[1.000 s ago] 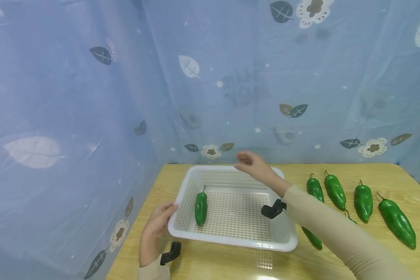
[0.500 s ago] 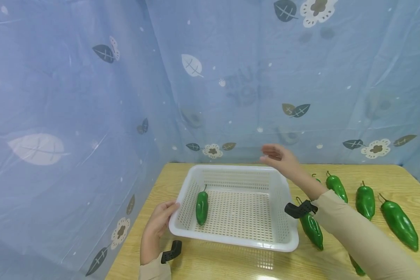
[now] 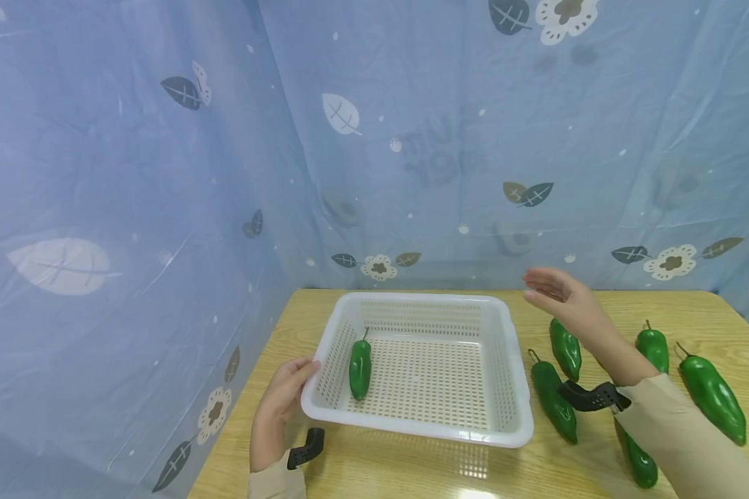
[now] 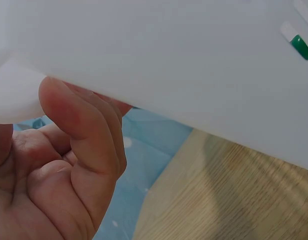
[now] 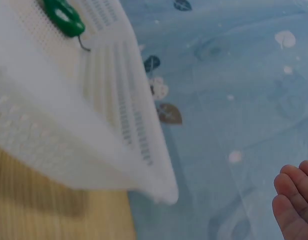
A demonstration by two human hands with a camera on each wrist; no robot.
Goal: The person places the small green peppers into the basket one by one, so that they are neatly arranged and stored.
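A white perforated plastic basket (image 3: 418, 435) stands on the wooden table. One green chili pepper (image 3: 360, 371) lies inside it near the left wall. My left hand (image 3: 282, 395) grips the basket's left rim; in the left wrist view its fingers (image 4: 76, 112) curl beneath the rim's edge. Out to the right, my right hand (image 3: 564, 298) is raised above the table, fingers slightly bent and holding nothing. It is nearest to a green pepper (image 3: 564, 348) at the back, whose top the hand hides. The right forearm partly covers other peppers.
Right of the basket, several more green peppers lie loose, among them one beside the basket (image 3: 553, 400), one at the front (image 3: 641, 461) and one at the far right (image 3: 713, 396). A blue patterned curtain (image 3: 412, 208) hangs behind and left of the table.
My right hand has moved right, from over the basket's back edge to above the peppers. My left hand stays on the rim; the basket and the pepper in it keep their places.
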